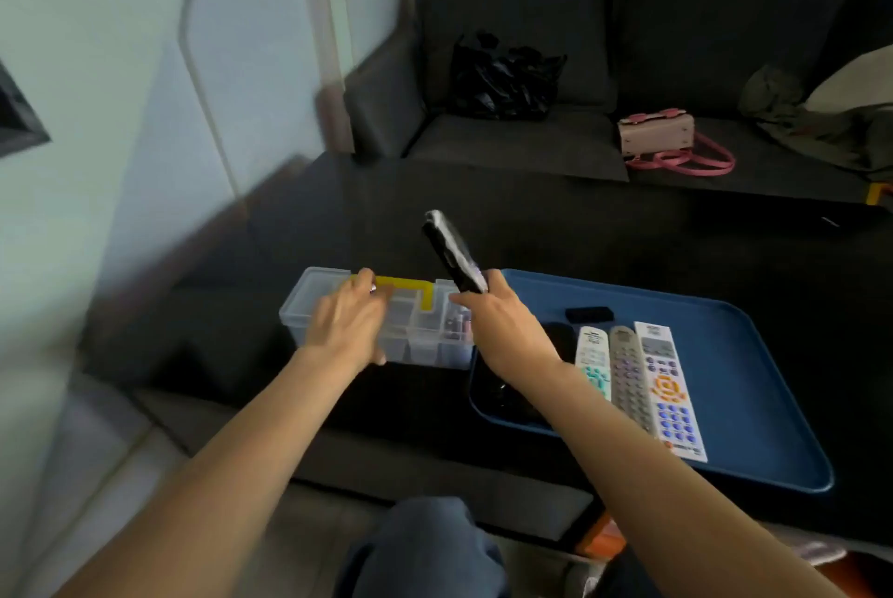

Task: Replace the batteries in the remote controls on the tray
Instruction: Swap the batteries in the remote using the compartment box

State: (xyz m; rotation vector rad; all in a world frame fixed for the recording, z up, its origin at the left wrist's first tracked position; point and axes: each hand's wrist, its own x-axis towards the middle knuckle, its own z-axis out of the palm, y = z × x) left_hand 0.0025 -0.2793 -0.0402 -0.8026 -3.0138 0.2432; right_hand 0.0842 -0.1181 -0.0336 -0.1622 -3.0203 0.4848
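Blue plastic tray [754,404] sits on the dark tabletop [531,220], at its right side. Three pale remotes lie side by side in it: a white one with green buttons [593,360], a grey one [627,370] and a long white one with orange and blue buttons [669,385]. A small black piece [589,313] lies alone on the tray just beyond them, and something dark sits in the tray's left part, mostly hidden by the right forearm.

The right hand [493,322] grips the lower end of a black remote [452,254], fingers curled round it, and holds it tilted up and leftward above the tray's left far corner — blurred, with a pale sheen along one edge.

A clear box [435,341] with a yellow handle [410,286] stands on the tabletop, touching the tray's left edge. Its compartments hold small items too blurred to name. The left hand [345,324] rests over the box's left half, fingers reaching to the far rim near the handle; whether they hold anything cannot be told.

Behind the tabletop stands a dark sofa [676,17] — on its seat a black bag [502,80], a pink handbag [659,136] and some crumpled fabric [821,114] at the right.
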